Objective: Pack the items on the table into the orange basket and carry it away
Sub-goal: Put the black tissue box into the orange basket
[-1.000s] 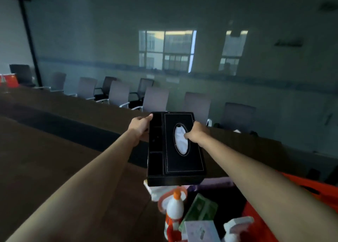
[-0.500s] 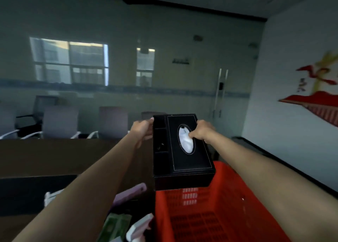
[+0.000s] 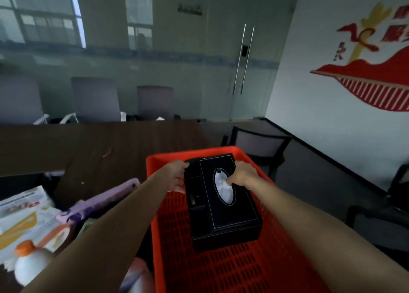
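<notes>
Head view: the black tissue box (image 3: pixel 223 201) sits low in the orange basket (image 3: pixel 221 268) at frame center, my left hand (image 3: pixel 176 177) and right hand (image 3: pixel 242 174) gripping its far corners. Next, I judge, release; lower-left items wait.

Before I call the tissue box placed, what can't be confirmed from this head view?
- Whether the tissue box touches the orange basket floor: its own body hides the underside.
- Left hand fingertips: behind the box edge.
- White bottle: blurred, label unreadable.
- Basket's near end: cut off by the bottom edge.
</notes>
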